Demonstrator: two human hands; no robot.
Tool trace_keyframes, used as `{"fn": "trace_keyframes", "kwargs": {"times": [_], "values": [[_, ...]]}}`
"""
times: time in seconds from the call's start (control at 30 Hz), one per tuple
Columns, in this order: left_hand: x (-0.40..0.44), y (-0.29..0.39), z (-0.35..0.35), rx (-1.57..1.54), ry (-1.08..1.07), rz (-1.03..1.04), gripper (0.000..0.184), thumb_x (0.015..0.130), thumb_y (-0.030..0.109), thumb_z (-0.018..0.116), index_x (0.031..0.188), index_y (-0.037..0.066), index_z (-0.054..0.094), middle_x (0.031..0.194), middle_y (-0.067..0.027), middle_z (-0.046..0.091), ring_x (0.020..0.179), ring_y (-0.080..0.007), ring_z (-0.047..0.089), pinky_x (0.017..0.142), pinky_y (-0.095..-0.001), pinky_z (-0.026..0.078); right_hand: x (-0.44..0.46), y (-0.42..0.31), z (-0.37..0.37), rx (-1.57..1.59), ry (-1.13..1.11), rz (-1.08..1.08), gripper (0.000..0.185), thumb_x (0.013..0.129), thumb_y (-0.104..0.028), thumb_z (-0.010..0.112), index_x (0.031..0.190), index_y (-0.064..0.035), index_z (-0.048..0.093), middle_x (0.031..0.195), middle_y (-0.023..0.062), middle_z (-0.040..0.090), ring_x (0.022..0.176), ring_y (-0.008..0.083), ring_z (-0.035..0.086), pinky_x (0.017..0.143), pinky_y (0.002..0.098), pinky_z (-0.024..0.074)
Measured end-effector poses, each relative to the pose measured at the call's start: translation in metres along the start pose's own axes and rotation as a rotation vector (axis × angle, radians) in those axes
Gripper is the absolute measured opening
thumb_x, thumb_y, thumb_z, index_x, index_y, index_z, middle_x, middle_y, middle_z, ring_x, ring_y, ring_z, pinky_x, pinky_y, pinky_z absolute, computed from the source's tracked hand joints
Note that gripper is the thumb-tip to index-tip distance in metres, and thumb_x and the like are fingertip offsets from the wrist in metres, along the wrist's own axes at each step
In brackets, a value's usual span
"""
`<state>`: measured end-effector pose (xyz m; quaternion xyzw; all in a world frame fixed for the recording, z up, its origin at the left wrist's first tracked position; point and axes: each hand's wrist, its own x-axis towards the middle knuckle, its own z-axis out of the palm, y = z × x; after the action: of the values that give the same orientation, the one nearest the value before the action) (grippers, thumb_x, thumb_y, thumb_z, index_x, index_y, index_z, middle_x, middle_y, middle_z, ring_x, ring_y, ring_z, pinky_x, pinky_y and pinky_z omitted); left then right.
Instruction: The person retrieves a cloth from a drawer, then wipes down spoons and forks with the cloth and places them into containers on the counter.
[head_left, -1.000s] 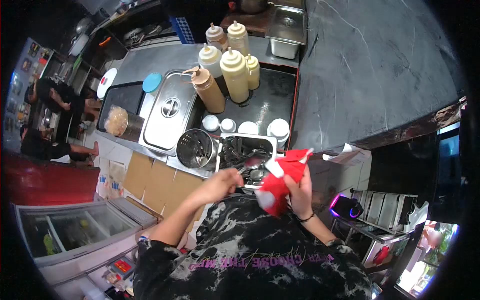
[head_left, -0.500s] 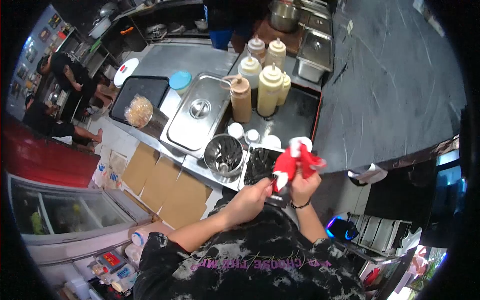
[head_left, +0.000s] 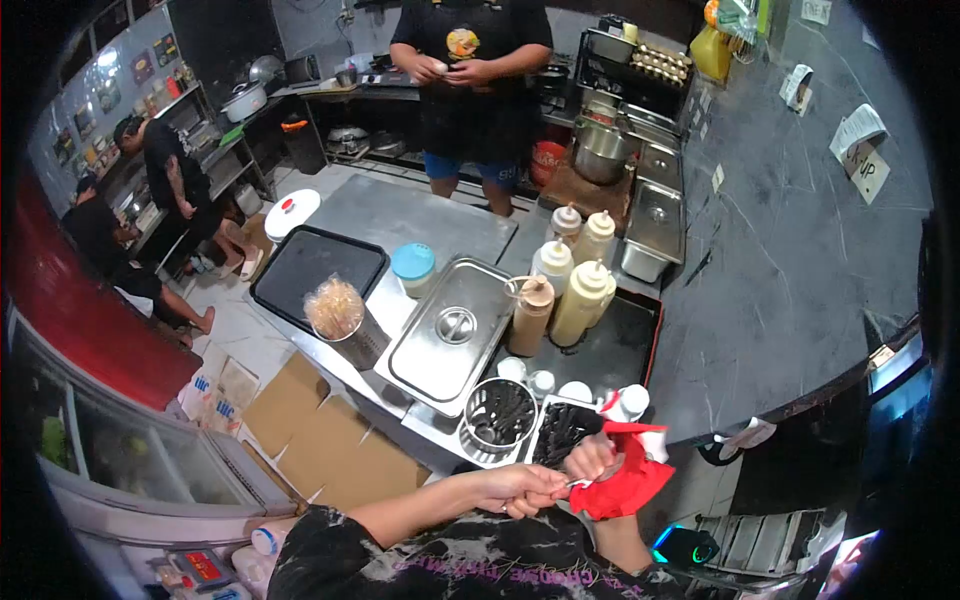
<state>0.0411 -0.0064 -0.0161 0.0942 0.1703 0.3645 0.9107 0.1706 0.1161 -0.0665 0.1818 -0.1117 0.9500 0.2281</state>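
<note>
My left hand (head_left: 522,490) is closed around the thin end of a shiny piece of metal cutlery (head_left: 577,484), probably a spoon. My right hand (head_left: 590,458) grips a red and white cloth (head_left: 632,480) against the cutlery's other end. The cloth drapes over my right wrist and hides part of it. Just beyond my hands, a white-rimmed tray of black items (head_left: 562,432) sits on the counter. To its left stands a round metal holder (head_left: 500,415) with dark-handled pieces inside.
A lidded steel pan (head_left: 450,335), several squeeze bottles (head_left: 580,300) and a black tray (head_left: 630,340) cover the counter. A container of wrapped sticks (head_left: 340,315) stands left. A dark wall-side counter (head_left: 790,240) runs right. One person (head_left: 470,90) stands opposite; two others are far left.
My view has tilted up, showing the person opposite. The cloth has opened out and now hangs over my right wrist. Both hands have stayed close together.
</note>
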Motion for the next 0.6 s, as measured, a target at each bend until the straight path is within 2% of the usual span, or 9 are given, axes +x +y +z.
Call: {"fn": "trace_keyframes", "kwargs": {"times": [0.03,0.1,0.17,0.23,0.3,0.37,0.5,0.57,0.6], "values": [[-0.004,0.006,0.004,0.009,0.008,-0.025,0.014,0.095,0.024,0.042,0.095,0.011,0.045,0.057,0.0072,0.031,0.040,-0.0010,0.020,0.033,-0.0166,0.013,0.006,-0.004,-0.005,-0.118,-0.106,-0.049,0.044,0.091,-0.040,0.036,0.059,-0.0122,0.046,0.057,0.0020,0.049,0.051,0.0161,0.046,0.051,0.0298,0.0359],[-0.011,0.012,0.001,0.070,-0.004,-0.028,0.014,0.094,0.022,0.043,0.101,0.011,0.047,0.057,0.0072,0.033,0.041,-0.0007,0.024,0.033,-0.0172,0.013,0.017,-0.020,0.020,-0.319,0.037,-0.022,0.047,0.091,-0.043,0.035,0.059,-0.0094,0.045,0.052,0.0042,0.049,0.046,0.0182,0.048,0.046,0.0295,0.0367],[-0.019,0.020,-0.002,0.188,-0.067,-0.035,0.015,0.094,0.024,0.043,0.101,0.013,0.049,0.057,0.0069,0.033,0.040,-0.0004,0.024,0.033,-0.0178,0.015,0.026,-0.016,0.058,-0.472,0.156,-0.147,0.034,0.087,-0.032,0.045,0.089,-0.0004,0.057,0.061,0.0110,0.052,0.050,0.0186,0.051,0.049,0.0309,0.0424],[-0.039,0.033,0.001,0.537,0.039,-0.091,0.019,0.094,0.026,0.041,0.098,0.012,0.053,0.058,0.0053,0.040,0.044,-0.0049,0.033,0.039,-0.0209,0.030,0.026,-0.015,0.080,-0.738,0.421,-0.446,0.033,0.087,-0.032,0.047,0.098,-0.0016,0.051,0.068,0.0076,0.053,0.053,0.0159,0.051,0.049,0.0275,0.0424],[-0.061,0.020,-0.015,1.318,0.379,0.411,0.026,0.092,0.028,0.043,0.086,0.005,0.055,0.060,-0.0017,0.051,0.050,-0.0194,0.050,0.051,-0.0332,0.043,0.015,-0.039,0.078,-0.799,0.541,-0.623,0.032,0.089,-0.035,0.044,0.091,-0.0037,0.049,0.062,0.0024,0.049,0.050,0.0124,0.047,0.048,0.0248,0.0384],[-0.096,0.036,0.011,1.548,0.742,0.212,0.025,0.089,0.023,0.045,0.085,0.004,0.060,0.072,-0.0099,0.061,0.067,-0.0340,0.060,0.066,-0.0420,0.046,0.015,-0.063,0.083,-0.848,0.428,-0.572,0.041,0.091,-0.043,0.036,0.078,-0.0048,0.044,0.057,0.0028,0.042,0.043,0.0113,0.037,0.045,0.0234,0.0300],[-0.106,0.052,0.002,1.886,1.049,0.291,0.019,0.084,0.017,0.050,0.083,0.003,0.063,0.075,-0.0164,0.060,0.072,-0.0374,0.060,0.067,-0.0449,0.047,0.002,-0.053,0.096,-0.626,0.660,-0.494,0.044,0.092,-0.045,0.034,0.091,-0.0029,0.045,0.062,0.0055,0.044,0.041,0.0138,0.037,0.041,0.0267,0.0319],[-0.092,0.061,-0.008,2.046,1.182,0.202,0.015,0.078,0.013,0.055,0.080,0.001,0.064,0.073,-0.0165,0.060,0.068,-0.0363,0.060,0.067,-0.0458,0.047,-0.005,-0.051,0.092,-0.453,0.727,-0.351,0.045,0.091,-0.046,0.036,0.099,-0.0028,0.045,0.069,0.0078,0.047,0.040,0.0149,0.037,0.036,0.0277,0.0325],[-0.083,0.067,-0.006,2.014,1.160,0.003,0.024,0.075,0.014,0.060,0.095,0.001,0.062,0.086,-0.0174,0.060,0.081,-0.0322,0.060,0.070,-0.0438,0.047,-0.022,-0.060,0.067,-0.397,0.607,-0.155,0.043,0.090,-0.044,0.037,0.099,-0.0029,0.045,0.070,0.0080,0.048,0.040,0.0144,0.037,0.035,0.0279,0.0326]]}}
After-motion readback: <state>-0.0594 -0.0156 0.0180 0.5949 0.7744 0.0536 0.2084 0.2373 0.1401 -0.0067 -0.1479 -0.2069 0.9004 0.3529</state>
